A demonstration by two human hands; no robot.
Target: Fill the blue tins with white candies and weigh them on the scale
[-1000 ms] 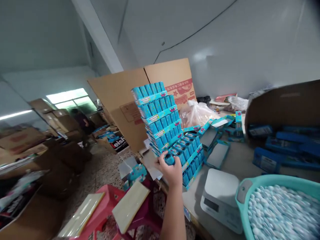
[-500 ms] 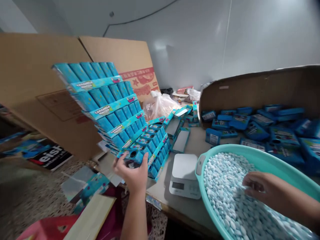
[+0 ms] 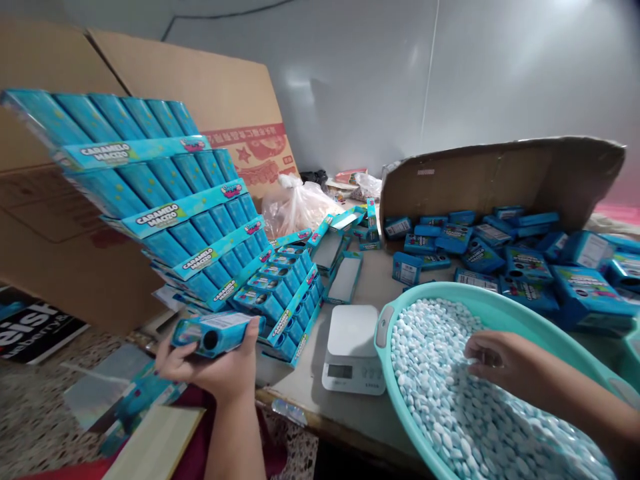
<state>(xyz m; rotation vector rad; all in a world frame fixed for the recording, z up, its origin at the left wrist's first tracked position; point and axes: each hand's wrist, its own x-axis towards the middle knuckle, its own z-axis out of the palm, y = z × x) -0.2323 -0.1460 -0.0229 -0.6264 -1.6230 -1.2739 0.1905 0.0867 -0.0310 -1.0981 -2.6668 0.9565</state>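
My left hand (image 3: 223, 373) is closed round a small blue candy box (image 3: 227, 331), tilted in front of the display trays. Beside it, a blue display tray (image 3: 287, 313) holds rows of similar boxes with dark round holes. Behind and left rises a leaning stack of filled trays (image 3: 150, 217) printed "Caramelo Macizo". My right hand (image 3: 495, 357) hovers low over pale blue and white candies (image 3: 445, 373) in a turquoise basin (image 3: 415, 427). Its fingers are curled together, and what they hold, if anything, is hidden.
A white kitchen scale (image 3: 353, 347) stands between the trays and the basin. An opened carton (image 3: 500, 180) at the back right has many loose blue boxes in front of it. A large cardboard box (image 3: 200, 80), a tied plastic bag (image 3: 300, 203) and flat trays (image 3: 345, 277) lie behind.
My left hand has drawn a candy box out of the front tray, toward me and to the left. The right hand stays over the candies, fingers still curled. The view has shifted slightly right.
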